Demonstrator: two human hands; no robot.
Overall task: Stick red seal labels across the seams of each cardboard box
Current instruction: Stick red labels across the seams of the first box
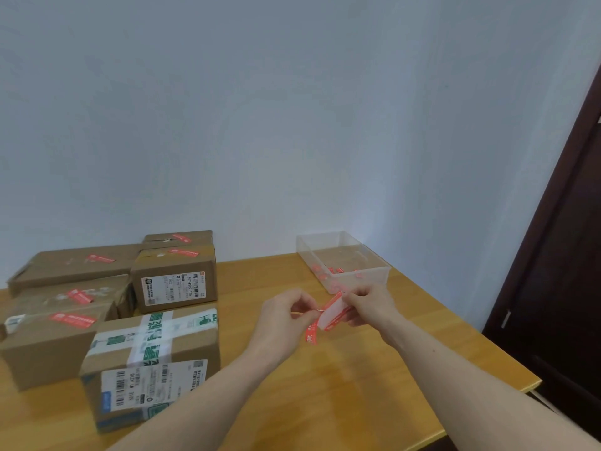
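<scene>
Nearest me, a cardboard box (153,362) crossed with green-printed tape sits on the wooden table (325,402), no red seal on its top that I can see. Just past it my left hand (286,315) pinches a red label (311,333) hanging from its fingertips, while my right hand (369,305) grips the backing sheet (333,312). Left, five more boxes (175,281) each carry a red seal. Behind my hands, a clear plastic bin (344,262) holds loose red labels.
</scene>
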